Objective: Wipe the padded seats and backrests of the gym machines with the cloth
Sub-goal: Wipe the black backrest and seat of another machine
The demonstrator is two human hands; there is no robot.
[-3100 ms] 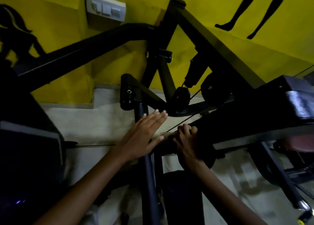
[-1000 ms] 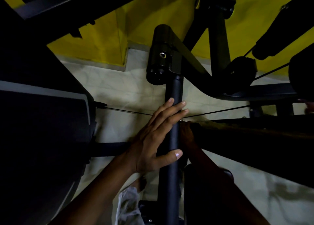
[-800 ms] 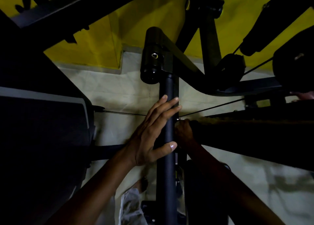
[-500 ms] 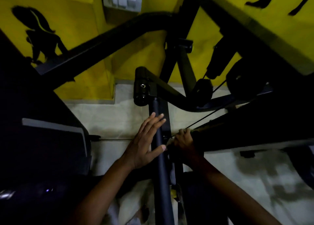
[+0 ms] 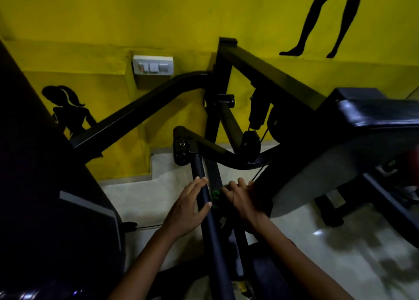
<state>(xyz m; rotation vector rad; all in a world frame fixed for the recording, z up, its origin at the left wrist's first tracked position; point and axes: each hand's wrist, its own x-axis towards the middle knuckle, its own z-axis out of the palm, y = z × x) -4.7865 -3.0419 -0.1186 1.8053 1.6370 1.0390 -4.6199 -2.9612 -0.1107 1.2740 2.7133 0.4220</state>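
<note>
Now my left hand (image 5: 187,206) rests flat with straight fingers against the black bar (image 5: 205,200); my right hand (image 5: 243,197) clutches the green cloth (image 5: 215,196) just beside it, at the pad's (image 5: 317,175) lower edge.

— Any gloves on the left hand (image 5: 184,206) or the right hand (image 5: 243,197)?
— None — both bare, no rings, short pale nails.
— Sleeves?
— Both forearms are bare as far as they show; no watch, no band at either wrist.
</note>
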